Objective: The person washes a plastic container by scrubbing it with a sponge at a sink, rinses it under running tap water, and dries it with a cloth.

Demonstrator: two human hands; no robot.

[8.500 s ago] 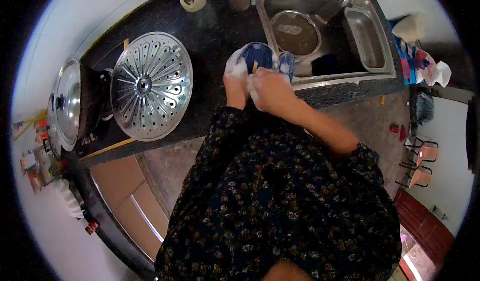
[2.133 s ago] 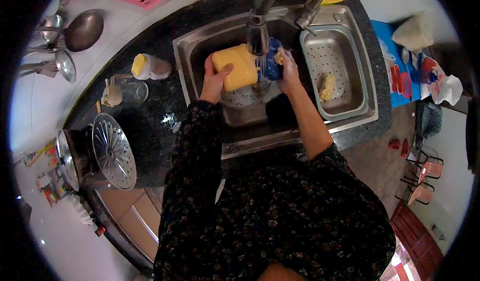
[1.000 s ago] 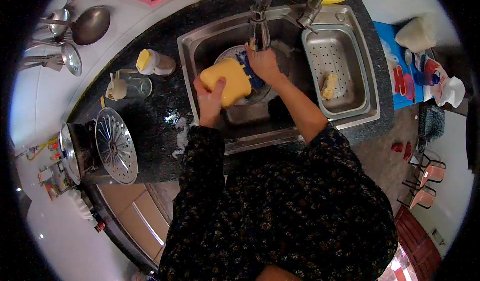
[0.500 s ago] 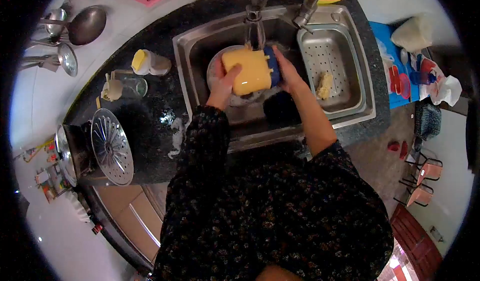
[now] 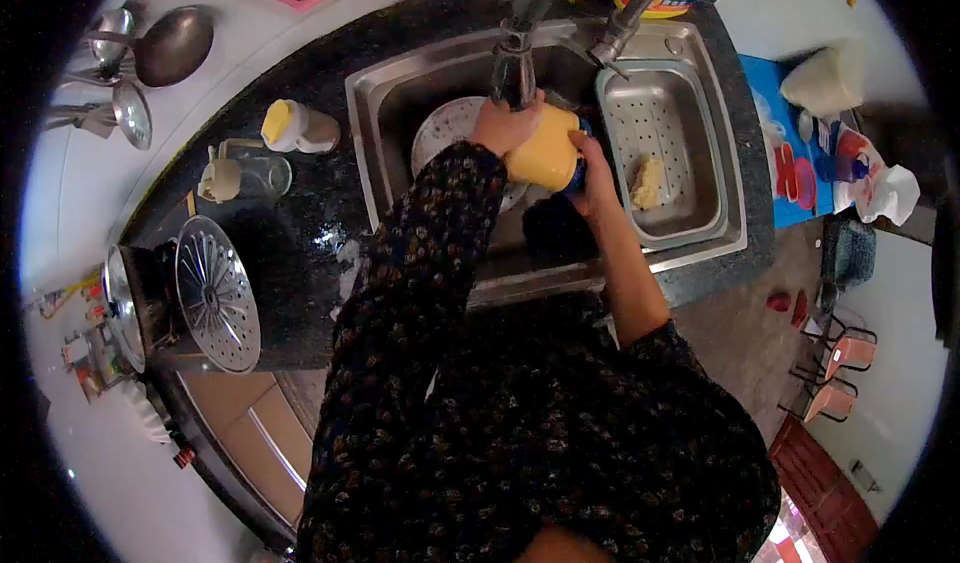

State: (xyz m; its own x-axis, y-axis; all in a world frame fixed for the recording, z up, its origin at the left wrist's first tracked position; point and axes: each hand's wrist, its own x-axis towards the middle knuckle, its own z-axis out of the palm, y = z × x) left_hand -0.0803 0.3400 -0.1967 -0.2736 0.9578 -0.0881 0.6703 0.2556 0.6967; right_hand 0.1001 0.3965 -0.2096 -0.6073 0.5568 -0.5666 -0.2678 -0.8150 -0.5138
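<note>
Both hands hold a yellow plastic container (image 5: 543, 153) with a blue part on its right side, above the large sink basin (image 5: 400, 83). My left hand (image 5: 508, 126) is closed on its far left edge, directly beneath the running tap (image 5: 515, 38). On the opposite side my right hand (image 5: 594, 171) grips the blue part, thumb on the yellow body. Behind the left wrist, a pale round dish (image 5: 443, 131) lies in the basin, partly covered by the arm. Whether the container has anything inside cannot be seen.
A perforated steel tray (image 5: 665, 128) at the right holds a yellowish sponge-like lump (image 5: 647, 183). Left of the sink are a yellow-lidded jar (image 5: 300, 128), a glass jug (image 5: 262, 177) and a perforated steel disc (image 5: 217, 293). Ladles (image 5: 172, 48) hang on the wall.
The container has moved right and turned, showing less of its yellow face. My left hand has shifted right to its far edge under the tap, uncovering more of the dish.
</note>
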